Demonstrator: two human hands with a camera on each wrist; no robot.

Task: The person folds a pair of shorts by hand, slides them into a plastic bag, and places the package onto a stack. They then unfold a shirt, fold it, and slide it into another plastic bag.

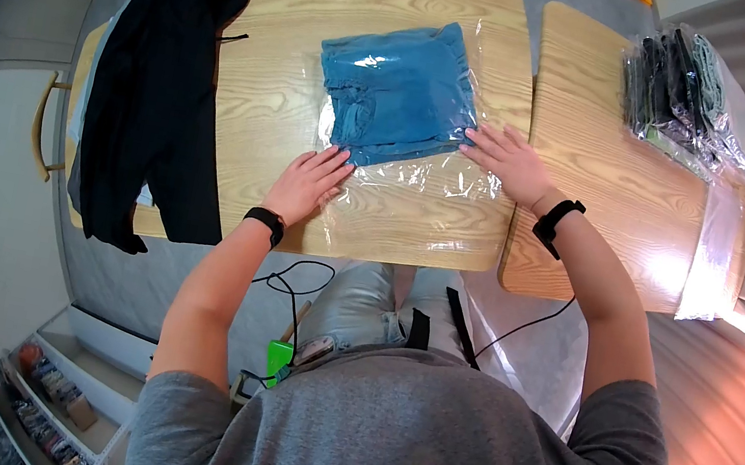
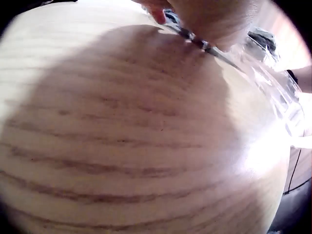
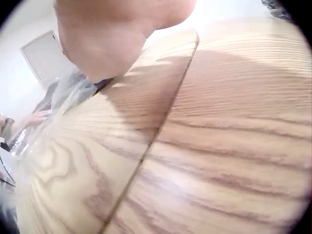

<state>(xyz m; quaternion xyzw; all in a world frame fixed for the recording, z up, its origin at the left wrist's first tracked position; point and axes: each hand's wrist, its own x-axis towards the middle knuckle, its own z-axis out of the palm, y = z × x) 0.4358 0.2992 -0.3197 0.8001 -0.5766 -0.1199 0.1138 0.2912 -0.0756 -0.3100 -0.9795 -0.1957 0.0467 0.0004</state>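
A folded blue garment point(image 1: 406, 89) lies inside a clear plastic bag point(image 1: 427, 204) on the wooden table. The bag's loose, wrinkled end extends past the garment toward the person's body. My left hand point(image 1: 309, 184) rests at the garment's near left corner, fingers extended over the plastic. On the other side, my right hand point(image 1: 512, 165) lies on the bag at the garment's right edge, its fingers spread. Both wrist views show mostly tabletop, with the left hand point(image 2: 214, 19) and right hand point(image 3: 109, 39) at the top and their fingertips largely hidden.
Black trousers point(image 1: 153, 94) hang over the table's left end, on top of other clothing. A second table point(image 1: 595, 212) adjoins on the right, bearing a stack of bagged garments point(image 1: 681, 93) and flat clear plastic point(image 1: 713, 253). Cables point(image 1: 289, 283) hang near the person's lap.
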